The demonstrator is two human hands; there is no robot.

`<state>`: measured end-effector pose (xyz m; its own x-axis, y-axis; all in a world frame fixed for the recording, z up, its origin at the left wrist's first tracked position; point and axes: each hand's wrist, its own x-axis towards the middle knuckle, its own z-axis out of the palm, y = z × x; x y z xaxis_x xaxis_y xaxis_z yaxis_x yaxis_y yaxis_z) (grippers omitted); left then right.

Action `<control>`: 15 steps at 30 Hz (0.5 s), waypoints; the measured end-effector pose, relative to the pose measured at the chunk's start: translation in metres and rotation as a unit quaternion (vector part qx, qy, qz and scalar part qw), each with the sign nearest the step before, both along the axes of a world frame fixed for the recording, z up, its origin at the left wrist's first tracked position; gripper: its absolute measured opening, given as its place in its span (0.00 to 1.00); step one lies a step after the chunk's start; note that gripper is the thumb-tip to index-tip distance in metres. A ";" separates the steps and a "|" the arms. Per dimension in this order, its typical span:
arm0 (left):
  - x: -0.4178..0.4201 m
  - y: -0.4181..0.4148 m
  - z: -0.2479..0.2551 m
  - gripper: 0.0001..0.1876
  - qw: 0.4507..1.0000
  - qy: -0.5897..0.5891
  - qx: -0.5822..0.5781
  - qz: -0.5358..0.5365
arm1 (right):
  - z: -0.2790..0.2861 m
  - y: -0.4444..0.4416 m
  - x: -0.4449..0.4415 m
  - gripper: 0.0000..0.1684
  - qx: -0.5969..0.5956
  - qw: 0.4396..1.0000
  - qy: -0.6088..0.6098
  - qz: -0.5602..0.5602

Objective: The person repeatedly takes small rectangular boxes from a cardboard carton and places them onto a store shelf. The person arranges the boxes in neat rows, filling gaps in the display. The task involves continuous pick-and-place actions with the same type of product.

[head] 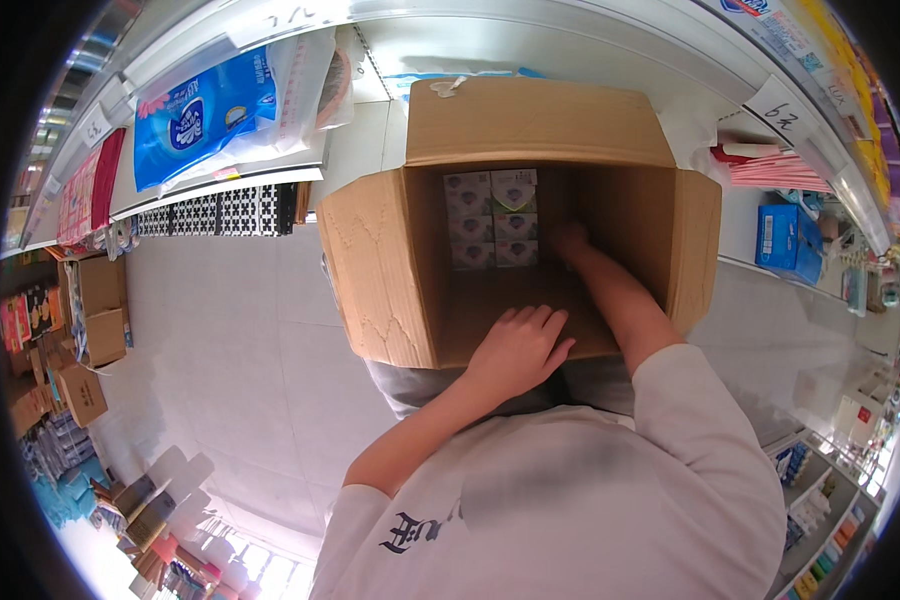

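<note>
An open cardboard box (534,124) with its flaps spread stands in front of me. Small white-and-green soap boxes (516,229) are stacked in rows against the left part of its inside. My right hand (570,238) reaches deep into the box, just right of the stack; it is in shadow, and whether it holds anything does not show. My left hand (521,345) rests at the box's near edge, fingers slightly bent and apart, with nothing visible in it.
Shelving surrounds the box, with a blue plastic pack (202,120) at upper left and a blue carton (787,240) on the right. Patterned black-and-white goods (217,211) sit on a lower shelf. More cardboard boxes (103,307) stand at far left beyond the tiled floor (225,322).
</note>
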<state>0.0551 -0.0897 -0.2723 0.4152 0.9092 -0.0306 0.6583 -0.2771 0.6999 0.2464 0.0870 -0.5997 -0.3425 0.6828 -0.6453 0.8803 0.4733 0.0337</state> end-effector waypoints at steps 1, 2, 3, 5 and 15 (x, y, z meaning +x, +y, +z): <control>0.001 0.000 0.001 0.18 1.000 0.000 0.000 0.002 | -0.003 0.002 0.000 0.18 -0.012 0.999 -0.027 0.024; 0.002 -0.001 0.002 0.18 1.000 0.000 0.000 0.003 | -0.006 0.001 -0.004 0.18 -0.012 0.999 -0.039 0.015; 0.003 0.001 0.003 0.17 1.000 0.001 -0.002 -0.010 | -0.029 0.001 0.000 0.18 -0.013 0.999 -0.053 -0.004; 0.004 0.002 0.004 0.16 1.000 0.011 0.002 -0.012 | -0.027 0.004 -0.004 0.20 0.059 0.997 0.015 -0.043; -0.043 0.042 0.091 0.14 0.975 -0.123 0.186 0.014 | 0.057 0.008 -0.059 0.21 0.063 0.995 0.036 0.069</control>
